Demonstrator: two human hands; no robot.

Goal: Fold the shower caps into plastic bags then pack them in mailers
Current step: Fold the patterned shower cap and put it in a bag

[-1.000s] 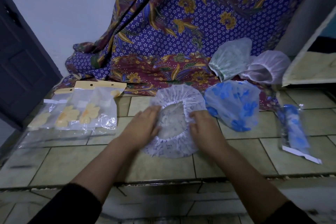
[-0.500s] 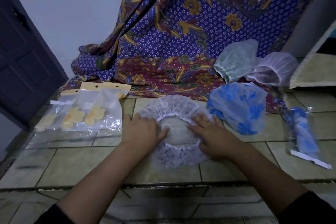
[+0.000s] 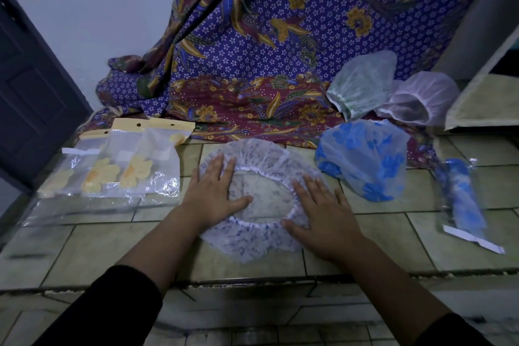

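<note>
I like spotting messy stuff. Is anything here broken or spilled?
Nothing broken or spilled. Both hands, left and right, press one cap flat on the tiles; other caps sit puffed up, waiting.

The floor (image 3: 84, 250) is made of pale green-grey tiles with dark lines between them. Near the bottom there is a step edge (image 3: 252, 282), and more tiles lie below it. A plain white wall (image 3: 98, 8) stands at the back. On the left is a dark door (image 3: 31, 93) with sunken panels. A big purple cloth (image 3: 266, 36) with gold flowers and small white stars hangs down in the middle and spreads onto the floor. On the right, a pale tiled ledge (image 3: 483, 104) sticks out. The light is dim and bluish.
</note>
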